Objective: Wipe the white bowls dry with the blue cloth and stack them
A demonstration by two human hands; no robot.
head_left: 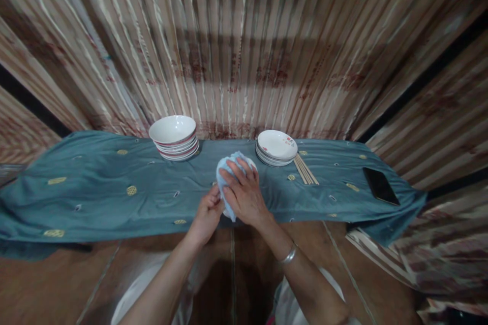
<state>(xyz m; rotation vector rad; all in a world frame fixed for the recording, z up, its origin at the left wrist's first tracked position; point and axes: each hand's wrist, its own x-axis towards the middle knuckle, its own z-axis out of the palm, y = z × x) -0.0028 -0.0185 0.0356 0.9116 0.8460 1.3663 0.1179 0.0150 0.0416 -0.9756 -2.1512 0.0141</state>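
Note:
A white plate point(253, 163) is held up in front of me at the table's front edge, mostly hidden behind a light blue cloth point(225, 166). My left hand point(208, 209) is closed on the plate's lower left rim, thumb toward the cloth. Over the plate's face, my right hand point(246, 193) presses the cloth down with its fingers bent across it. To the right of my hands stands a stack of white plates point(277, 144) with red flower prints. Several wooden chopsticks point(306, 169) lie beside that stack. At the left is a stack of white bowls point(174, 134) with red bands.
A teal patterned cloth point(102, 188) covers the long narrow table and hangs over its edges. A black phone point(380, 186) lies near the right end. Pleated curtains point(244, 51) hang close behind the table. Brown floor tiles point(232, 274) show below.

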